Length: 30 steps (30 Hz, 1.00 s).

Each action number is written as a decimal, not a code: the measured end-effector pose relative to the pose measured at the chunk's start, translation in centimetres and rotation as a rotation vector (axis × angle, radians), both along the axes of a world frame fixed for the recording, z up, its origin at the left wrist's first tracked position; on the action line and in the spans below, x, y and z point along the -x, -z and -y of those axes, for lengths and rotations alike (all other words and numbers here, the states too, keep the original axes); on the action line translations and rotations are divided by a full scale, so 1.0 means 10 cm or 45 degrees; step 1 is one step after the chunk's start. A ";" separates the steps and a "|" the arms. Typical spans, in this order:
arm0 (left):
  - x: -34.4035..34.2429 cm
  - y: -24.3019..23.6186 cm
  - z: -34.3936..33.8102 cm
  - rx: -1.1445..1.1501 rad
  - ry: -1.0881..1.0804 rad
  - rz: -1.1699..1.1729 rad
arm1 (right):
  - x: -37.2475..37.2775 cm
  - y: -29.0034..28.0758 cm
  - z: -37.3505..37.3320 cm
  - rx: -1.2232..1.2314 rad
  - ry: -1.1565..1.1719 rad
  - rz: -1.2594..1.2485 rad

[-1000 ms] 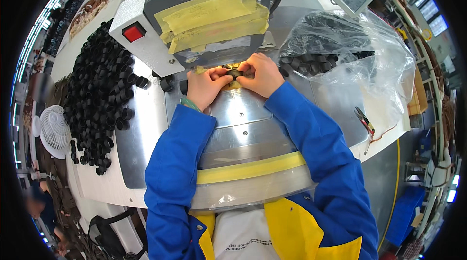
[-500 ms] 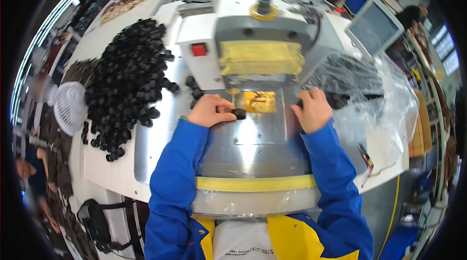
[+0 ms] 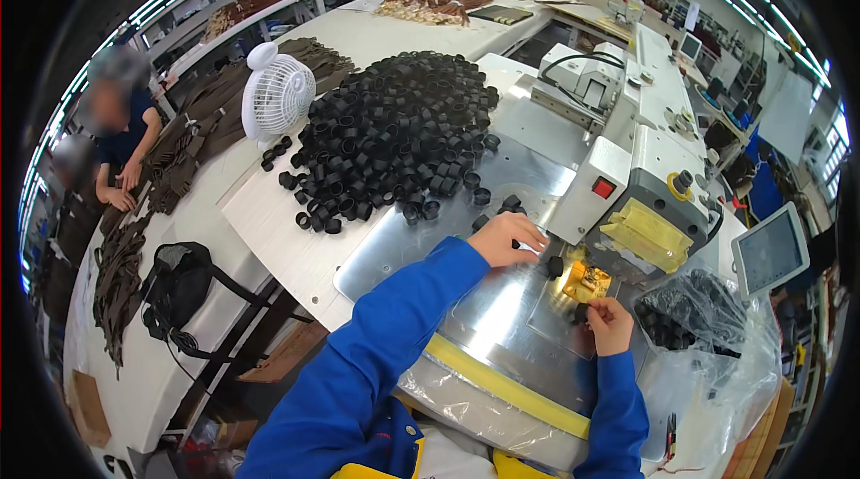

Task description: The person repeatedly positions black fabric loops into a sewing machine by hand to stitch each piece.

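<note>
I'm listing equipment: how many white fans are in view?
1: the white fan beside the heap of black rings, at its left in the picture; others may be hidden in the background.

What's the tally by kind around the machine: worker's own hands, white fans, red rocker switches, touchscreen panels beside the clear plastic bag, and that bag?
Hands: 2 (left hand, right hand)
White fan: 1
Red rocker switch: 1
Screen panel: 1
Clear plastic bag: 1
Total: 6

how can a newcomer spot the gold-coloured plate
Find the grey machine head bearing yellow tape. By its lower edge, near the right hand, sits the gold-coloured plate. Its shiny gold sets it apart from the silvery metal around.
</note>
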State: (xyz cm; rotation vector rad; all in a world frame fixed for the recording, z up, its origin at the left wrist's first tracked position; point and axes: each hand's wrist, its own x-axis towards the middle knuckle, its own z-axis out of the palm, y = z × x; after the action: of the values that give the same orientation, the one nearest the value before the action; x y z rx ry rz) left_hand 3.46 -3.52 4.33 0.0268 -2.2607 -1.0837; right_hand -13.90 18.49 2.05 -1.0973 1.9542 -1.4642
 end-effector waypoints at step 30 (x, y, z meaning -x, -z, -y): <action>0.48 0.16 -0.93 -1.117 0.192 0.214 | -0.19 -0.06 -0.02 0.471 -0.134 -0.206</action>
State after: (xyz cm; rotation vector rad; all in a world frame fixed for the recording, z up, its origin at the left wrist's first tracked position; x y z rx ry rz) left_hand -1.35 5.81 2.76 0.3174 -1.7614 -2.1356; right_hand -12.02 18.72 2.65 -1.4948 1.7355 -1.7715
